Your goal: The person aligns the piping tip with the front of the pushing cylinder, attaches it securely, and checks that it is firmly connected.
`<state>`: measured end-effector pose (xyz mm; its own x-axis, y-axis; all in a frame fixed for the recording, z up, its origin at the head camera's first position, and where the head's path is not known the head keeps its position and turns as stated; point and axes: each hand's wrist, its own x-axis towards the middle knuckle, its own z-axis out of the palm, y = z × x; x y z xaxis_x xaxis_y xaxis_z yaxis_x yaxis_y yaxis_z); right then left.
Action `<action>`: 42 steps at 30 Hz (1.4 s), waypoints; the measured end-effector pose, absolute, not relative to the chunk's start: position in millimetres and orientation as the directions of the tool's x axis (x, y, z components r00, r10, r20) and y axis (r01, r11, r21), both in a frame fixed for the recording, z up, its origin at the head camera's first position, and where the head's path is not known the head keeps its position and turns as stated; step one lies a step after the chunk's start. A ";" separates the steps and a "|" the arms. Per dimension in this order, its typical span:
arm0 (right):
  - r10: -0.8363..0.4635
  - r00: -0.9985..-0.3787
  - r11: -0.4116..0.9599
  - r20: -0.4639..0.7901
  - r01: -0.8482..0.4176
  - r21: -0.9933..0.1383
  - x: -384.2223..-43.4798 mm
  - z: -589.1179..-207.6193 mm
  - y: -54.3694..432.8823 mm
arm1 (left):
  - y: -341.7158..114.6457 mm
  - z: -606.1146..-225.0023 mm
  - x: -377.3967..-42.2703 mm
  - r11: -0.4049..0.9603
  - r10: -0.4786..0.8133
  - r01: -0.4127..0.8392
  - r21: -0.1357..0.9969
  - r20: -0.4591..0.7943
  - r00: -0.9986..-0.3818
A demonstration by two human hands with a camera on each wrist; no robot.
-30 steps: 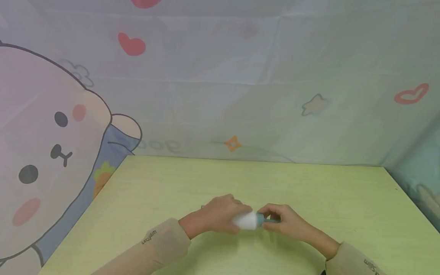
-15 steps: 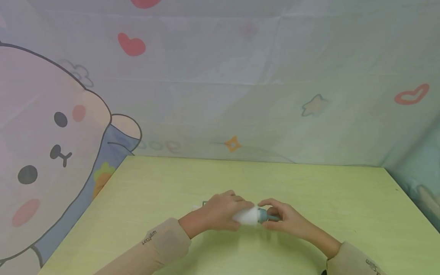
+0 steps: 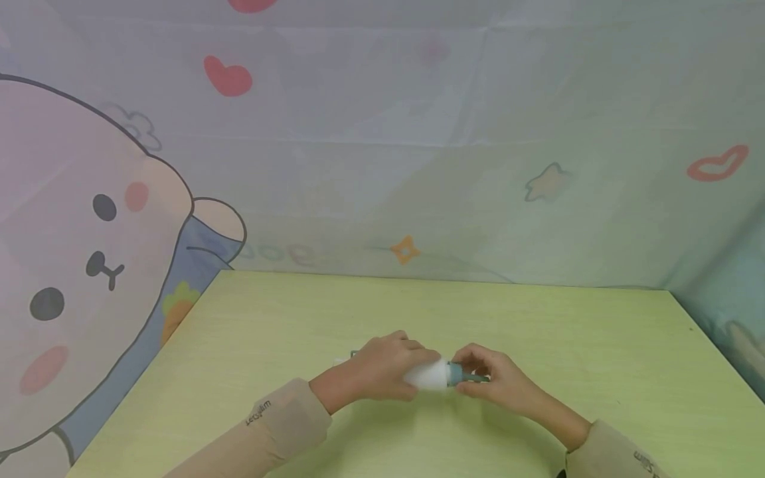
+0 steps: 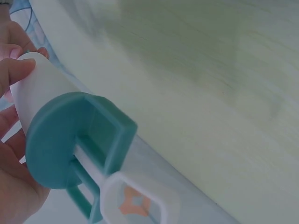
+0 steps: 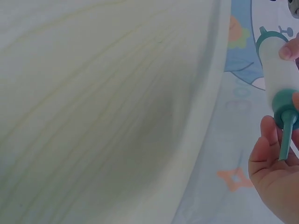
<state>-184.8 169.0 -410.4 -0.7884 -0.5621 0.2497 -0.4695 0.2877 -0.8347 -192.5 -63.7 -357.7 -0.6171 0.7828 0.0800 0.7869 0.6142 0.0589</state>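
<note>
A toy syringe (image 3: 429,376) with a white barrel is held sideways above the table. My left hand (image 3: 385,372) grips the barrel from its left end, fingers wrapped over it. In the left wrist view, the rear shows a teal flange (image 4: 52,144) with bracket-like grips and a white ring handle (image 4: 169,198). At the front end, my right hand (image 3: 495,380) pinches the teal collar (image 3: 455,374) between fingers and thumb. A thin teal nozzle (image 5: 286,140) sticks out from that collar toward the right palm.
The pale yellow-green table (image 3: 538,325) spreads out around both hands. Behind it hangs a printed cloth (image 3: 370,133) with hearts, stars and a cartoon animal at the left.
The syringe has risen slightly. My right fingers spread around the teal collar half a second ago and have since closed in on it again. The left hand keeps its grip.
</note>
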 end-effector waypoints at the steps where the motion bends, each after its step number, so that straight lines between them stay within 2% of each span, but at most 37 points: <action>1: -0.561 -0.787 0.291 0.257 -0.477 -0.829 -184.6 -410.3 168.9 | -63.7 -357.4 -192.4 0.612 0.784 0.789 0.057 0.082 -0.615; 11: -0.556 -0.794 0.289 0.246 -0.462 -0.838 -183.4 -406.8 168.9 | -65.0 -356.2 -192.4 0.602 0.790 0.795 0.077 0.092 -0.607; 22: -0.624 -0.752 0.185 0.211 -0.404 -0.896 -185.0 -404.9 172.3 | -65.4 -355.5 -192.1 0.579 0.805 0.815 0.027 0.143 -0.576; 26: -0.629 -0.741 0.175 0.236 -0.431 -0.885 -185.2 -405.7 171.7 | -65.9 -354.8 -191.6 0.583 0.803 0.812 0.020 0.139 -0.580; 34: -0.538 -0.801 0.226 0.262 -0.437 -0.871 -183.7 -403.6 167.5 | -66.2 -355.1 -191.1 0.578 0.806 0.816 0.004 0.155 -0.571; 42: -0.574 -0.780 0.130 0.251 -0.390 -0.912 -186.9 -405.7 169.2 | -64.7 -355.3 -190.6 0.569 0.813 0.822 0.000 0.151 -0.563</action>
<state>-186.9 169.2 -405.7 -0.7796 -0.5736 0.2512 -0.3896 0.1302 -0.9117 -190.6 -64.7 -355.3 -0.5625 0.8130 0.1506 0.8223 0.5690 -0.0002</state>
